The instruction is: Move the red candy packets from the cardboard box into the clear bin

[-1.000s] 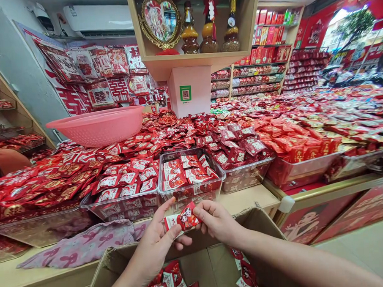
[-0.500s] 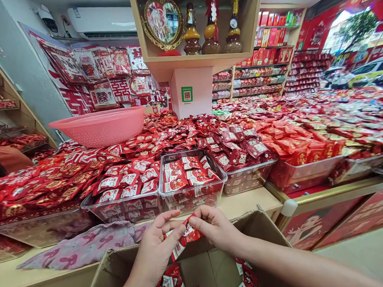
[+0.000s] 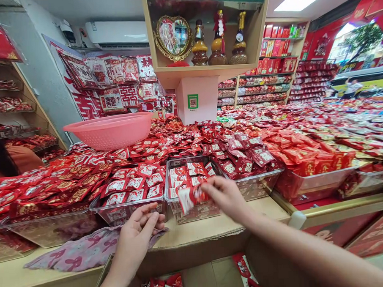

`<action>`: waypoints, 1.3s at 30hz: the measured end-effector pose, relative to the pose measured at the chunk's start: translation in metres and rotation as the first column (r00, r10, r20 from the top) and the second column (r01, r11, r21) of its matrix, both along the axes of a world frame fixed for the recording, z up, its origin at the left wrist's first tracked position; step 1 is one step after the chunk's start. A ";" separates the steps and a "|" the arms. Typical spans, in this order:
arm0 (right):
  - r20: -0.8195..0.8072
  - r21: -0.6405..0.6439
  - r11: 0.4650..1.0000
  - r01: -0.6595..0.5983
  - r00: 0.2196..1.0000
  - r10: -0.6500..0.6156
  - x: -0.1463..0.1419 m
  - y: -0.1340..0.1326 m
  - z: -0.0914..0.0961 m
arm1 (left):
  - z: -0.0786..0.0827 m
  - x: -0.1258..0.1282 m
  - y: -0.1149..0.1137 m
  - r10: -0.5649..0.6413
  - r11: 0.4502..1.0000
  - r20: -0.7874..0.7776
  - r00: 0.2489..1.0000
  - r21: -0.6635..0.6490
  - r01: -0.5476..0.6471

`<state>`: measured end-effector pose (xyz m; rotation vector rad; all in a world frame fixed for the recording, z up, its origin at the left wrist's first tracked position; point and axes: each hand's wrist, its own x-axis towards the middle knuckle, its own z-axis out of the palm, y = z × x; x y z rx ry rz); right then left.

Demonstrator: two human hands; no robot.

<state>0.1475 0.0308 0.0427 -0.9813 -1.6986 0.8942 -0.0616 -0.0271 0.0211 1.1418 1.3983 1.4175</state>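
My right hand [image 3: 224,197] pinches one end of a small red and white candy packet [image 3: 192,198], slightly blurred. The packet hangs tilted over the near rim of a clear plastic bin [image 3: 194,213], which holds similar packets [image 3: 196,168] standing in rows. To the left, my left hand [image 3: 141,228] is in front of the neighbouring bin, fingers loosely curved, thumb apart from them, with nothing in it. Below both arms is an open cardboard box [image 3: 200,274]; loose packets [image 3: 167,286] lie at its bottom left and more packets [image 3: 245,268] at its right.
Heaps of red packets [image 3: 66,183] in clear bins line the counter. A pink plastic basket [image 3: 108,130] sits on the heap behind. A patterned cloth [image 3: 75,252] lies on the counter's front edge. A shelf cabinet [image 3: 204,71] stands at the back; a person [image 3: 23,157] is at far left.
The packet was between both hands above the box. My left hand has let go and drawn left; my right hand has carried the packet up and forward to the middle bin. The view has shifted slightly.
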 end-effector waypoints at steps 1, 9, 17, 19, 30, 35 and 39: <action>0.067 0.054 0.996 0.073 0.995 -0.077 -0.001 0.017 0.012 | -0.004 -0.006 0.004 0.004 1.000 -0.055 0.998 -0.005 -0.004; 0.474 0.033 0.960 0.278 0.841 -0.260 -0.058 0.139 0.029 | -0.031 -0.014 0.006 -0.177 0.984 -0.447 0.877 -0.051 0.173; 0.677 0.076 0.963 0.257 0.696 -0.239 -0.077 0.158 0.009 | -0.025 -0.011 0.003 -0.172 0.981 -0.754 0.634 -0.072 0.179; 0.707 0.106 0.963 0.248 0.662 -0.249 -0.076 0.157 0.008 | -0.025 -0.011 0.004 -0.180 0.981 -0.754 0.631 -0.087 0.176; 0.786 0.203 0.966 0.159 0.563 -0.258 -0.078 0.150 0.019 | -0.028 -0.012 0.006 -0.177 0.980 -0.766 0.618 -0.081 0.180; 0.829 0.193 0.981 0.028 0.530 -0.179 -0.075 0.145 0.032 | -0.026 -0.010 0.003 -0.172 0.983 -0.777 0.606 -0.096 0.157; 0.878 0.163 0.981 -0.105 0.468 -0.096 -0.070 0.142 0.036 | -0.026 -0.010 0.003 -0.168 0.983 -0.787 0.594 -0.086 0.164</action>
